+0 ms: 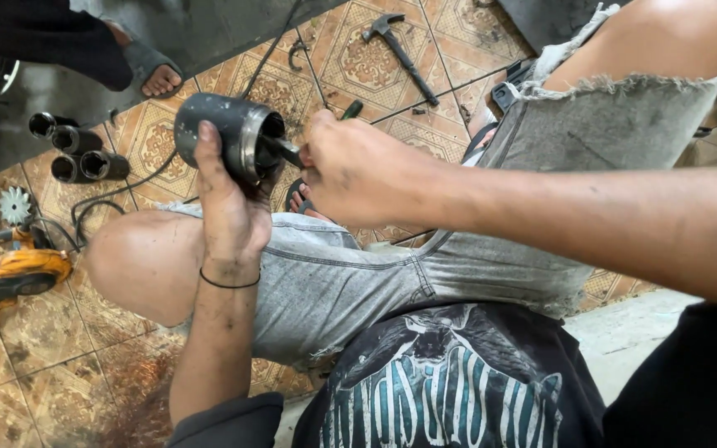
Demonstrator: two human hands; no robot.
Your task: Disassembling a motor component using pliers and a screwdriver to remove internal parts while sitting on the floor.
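- While the left hand was wrapped tight round a dark metal cylinder, it held that part above the left knee, open end turned toward three o'clock.
- At three o'clock of the cylinder, the right hand was closed on a green-handled tool, whose tip sat inside the cylinder's shiny mouth.
- Judging from that angle, the tip could have slipped off the rim and struck the left thumb, since the fingers lay just beside the opening.
- A greasy grip might also have let the cylinder roll down onto the tiled floor.
- Farther out, at nine o'clock, a cluster of short metal tubes lay on the floor, with an orange power tool below them.
- At twelve o'clock lay a hammer; another person's sandalled foot rested near eleven o'clock.
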